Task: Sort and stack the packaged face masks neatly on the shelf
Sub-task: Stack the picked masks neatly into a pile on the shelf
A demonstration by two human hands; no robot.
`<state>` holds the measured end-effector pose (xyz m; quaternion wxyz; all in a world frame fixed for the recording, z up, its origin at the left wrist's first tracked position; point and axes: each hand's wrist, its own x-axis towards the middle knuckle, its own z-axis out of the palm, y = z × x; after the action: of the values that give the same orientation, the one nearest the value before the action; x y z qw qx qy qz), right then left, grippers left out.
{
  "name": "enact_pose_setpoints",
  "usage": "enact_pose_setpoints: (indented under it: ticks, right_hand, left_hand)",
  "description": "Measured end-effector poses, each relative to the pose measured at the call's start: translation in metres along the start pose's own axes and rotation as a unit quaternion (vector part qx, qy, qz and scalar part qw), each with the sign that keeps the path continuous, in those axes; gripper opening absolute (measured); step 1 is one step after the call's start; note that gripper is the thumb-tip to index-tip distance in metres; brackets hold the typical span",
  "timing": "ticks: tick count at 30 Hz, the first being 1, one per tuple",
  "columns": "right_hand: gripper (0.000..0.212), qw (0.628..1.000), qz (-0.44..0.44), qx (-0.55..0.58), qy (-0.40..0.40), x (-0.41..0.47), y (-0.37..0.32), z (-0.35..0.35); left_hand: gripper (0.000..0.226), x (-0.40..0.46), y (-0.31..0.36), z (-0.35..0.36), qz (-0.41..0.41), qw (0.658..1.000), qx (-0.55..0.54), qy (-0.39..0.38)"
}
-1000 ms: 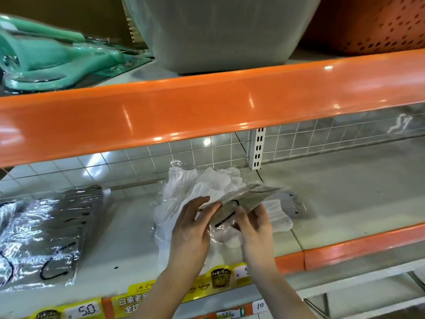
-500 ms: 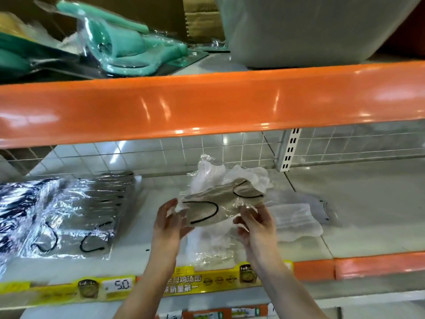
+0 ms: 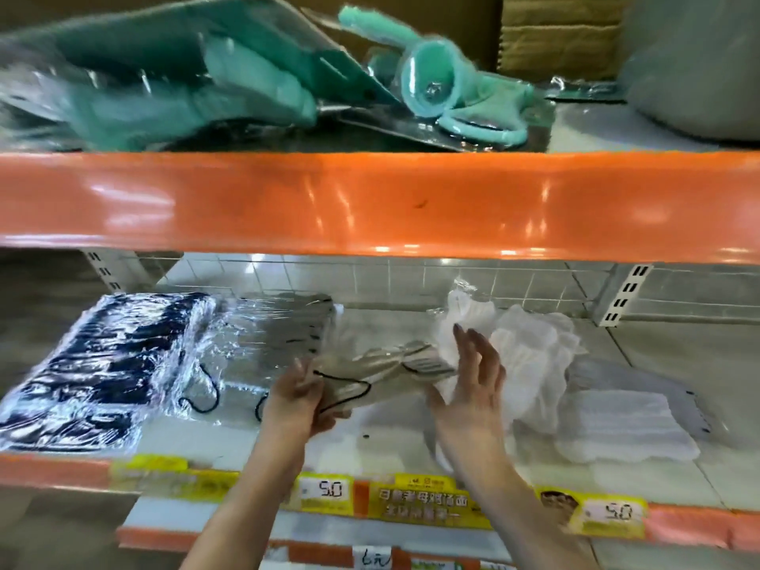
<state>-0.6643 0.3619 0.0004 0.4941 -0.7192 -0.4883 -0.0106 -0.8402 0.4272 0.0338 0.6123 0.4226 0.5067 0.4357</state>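
My left hand [image 3: 298,399] grips the left end of a clear-wrapped grey mask packet [image 3: 386,370] with black ear loops, held just above the shelf [image 3: 678,355]. Straight-fingered, my right hand [image 3: 473,384] stays beside the packet's right end; contact is unclear. To the left lies a stack of grey mask packets [image 3: 263,343], and further left a stack of dark navy packets [image 3: 103,372]. A loose heap of white mask packets [image 3: 530,351] lies behind and right of my right hand, with a flat white packet [image 3: 625,425] in front of it.
An orange beam [image 3: 370,207] of the upper shelf hangs above. On it lie teal packaged items [image 3: 246,84] and a grey tub [image 3: 695,63]. Yellow price labels [image 3: 419,501] line the shelf's front edge. A wire grid backs the shelf.
The view swung left. Both hands carried the grey packet left toward the grey stack. My right hand let go of the packet's end and spread its fingers.
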Motion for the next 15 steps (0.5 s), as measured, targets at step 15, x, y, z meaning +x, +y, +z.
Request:
enact_pose_setpoints:
  ticks: [15]
  right_hand:
    - [0.023, 0.956, -0.252, -0.096, -0.114, -0.027, -0.075, 0.114]
  left_hand:
    - [0.021, 0.065, 0.028, -0.155, 0.173, 0.926, 0.316, 0.115]
